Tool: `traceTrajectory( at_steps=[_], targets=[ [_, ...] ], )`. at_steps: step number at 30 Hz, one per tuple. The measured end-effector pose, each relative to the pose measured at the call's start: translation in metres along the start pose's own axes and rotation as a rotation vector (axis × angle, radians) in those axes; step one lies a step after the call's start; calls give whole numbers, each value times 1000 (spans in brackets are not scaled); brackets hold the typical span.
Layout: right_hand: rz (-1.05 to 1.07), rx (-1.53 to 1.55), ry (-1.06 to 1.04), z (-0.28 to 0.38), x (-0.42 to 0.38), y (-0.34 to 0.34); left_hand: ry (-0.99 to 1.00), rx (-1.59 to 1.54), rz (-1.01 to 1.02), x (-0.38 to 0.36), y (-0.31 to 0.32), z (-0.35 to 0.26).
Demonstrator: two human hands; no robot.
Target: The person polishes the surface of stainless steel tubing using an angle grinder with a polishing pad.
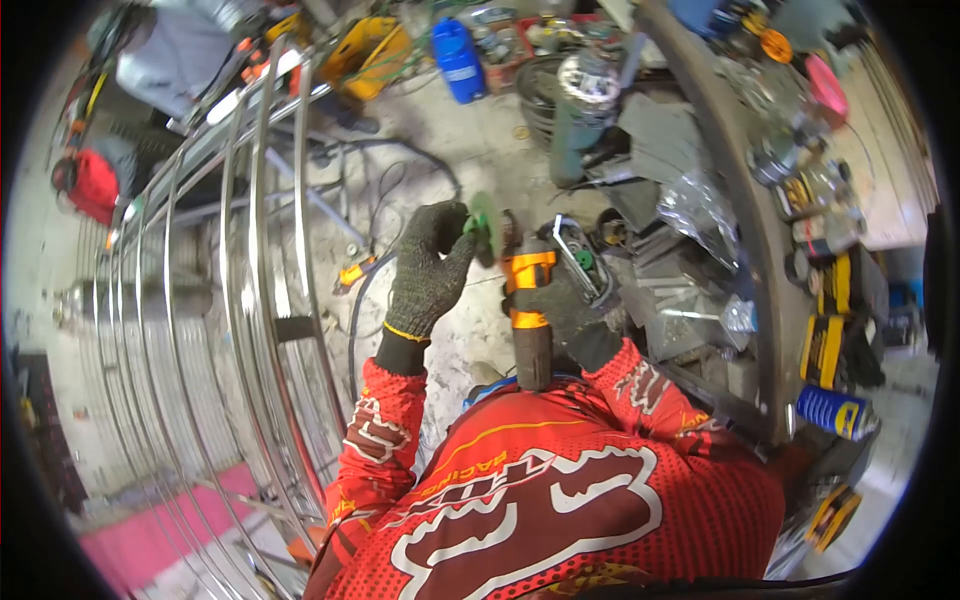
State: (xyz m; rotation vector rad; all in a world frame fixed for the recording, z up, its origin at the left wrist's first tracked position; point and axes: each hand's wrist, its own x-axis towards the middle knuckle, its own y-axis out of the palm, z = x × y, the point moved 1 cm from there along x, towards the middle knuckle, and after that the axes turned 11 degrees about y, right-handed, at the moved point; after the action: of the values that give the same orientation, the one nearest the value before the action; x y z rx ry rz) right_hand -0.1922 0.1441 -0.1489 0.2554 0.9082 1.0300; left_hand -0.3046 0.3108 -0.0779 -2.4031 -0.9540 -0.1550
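Two things are being handled over the middle of the floor: an orange-and-black power tool (531,319) and, just left of its far end, a green disc (484,226). The tool is gripped around its body by the gloved right hand (562,303), with fingers closed. The left hand (432,262) is half curled, its fingertips brought to the disc; whether the disc is pinched or only touched cannot be told, nor whether it is joined to the tool. The tool would be judged heavy and rigid, best held by its thick body; the disc looks light, thin and possibly brittle, better taken near its centre than by its edge. Leftward movement is hemmed in by shiny metal bars (255,215), rightward by a long dark beam (735,190) and stacked sheets (665,140). A blue bottle (458,62) is seen farther off, and a blue spray can (834,412) at near right.
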Motion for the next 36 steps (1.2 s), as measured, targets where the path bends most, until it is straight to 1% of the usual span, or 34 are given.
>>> traceTrajectory(
  at_steps=[1,2,3,4,5,6,8,9,11,12,14,16,18,19,23,24,26,28,29,32,33,34,36],
  targets=[
    [-18,-216,-45,12,-5,0,-127,-152,-66,-8,-5,7],
    [-75,-413,-167,21,-7,4,-254,-307,-139,-19,-12,8],
    [-28,-270,-116,19,-3,6,-279,-283,-181,-32,-22,11],
    [7,-123,-60,15,0,7,-406,-636,-300,-49,-29,16],
    [14,-17,47,-10,20,-11,-513,-997,-418,-64,-33,16],
    [36,-13,62,-10,27,-9,-521,-1138,-472,-74,-38,-4],
    [99,-33,177,-14,40,-3,-461,-1228,-529,-97,-43,-11],
    [115,-37,206,-18,45,2,-471,-1215,-561,-112,-48,-3],
    [121,-42,235,-28,55,21,-589,-669,-323,-148,-60,17],
    [140,-46,257,-34,61,32,-601,-656,-348,-155,-58,13],
    [259,-104,135,-46,70,57,-864,-518,-439,-167,-47,5],
    [284,-131,67,-63,77,79,-820,-584,-490,-192,-36,14],
    [309,-182,80,-69,74,97,-819,-575,-572,-194,-31,4],
    [319,-199,93,-72,72,104,-818,-577,-574,-196,-34,0],
    [340,-189,84,-82,57,124,-838,-409,-356,-203,-54,-11],
    [343,-179,31,-85,51,126,-827,-352,-286,-203,-54,-11],
    [324,-223,6,-88,39,132,-811,-426,-266,-210,-53,-5],
    [310,-219,43,-95,32,136,-600,-411,-248,-215,-55,1],
    [302,-205,70,-97,32,139,-598,-411,-241,-210,-59,1],
    [302,-181,15,-108,32,145,-511,-368,-81,-194,-67,-6],
    [301,-149,56,-105,27,148,-554,-386,-71,-198,-69,-2],
    [305,-150,58,-107,33,150,-555,-383,-76,-196,-68,1],
    [320,-221,-38,-112,37,156,-572,-355,-106,-202,-68,1]
  ],
)
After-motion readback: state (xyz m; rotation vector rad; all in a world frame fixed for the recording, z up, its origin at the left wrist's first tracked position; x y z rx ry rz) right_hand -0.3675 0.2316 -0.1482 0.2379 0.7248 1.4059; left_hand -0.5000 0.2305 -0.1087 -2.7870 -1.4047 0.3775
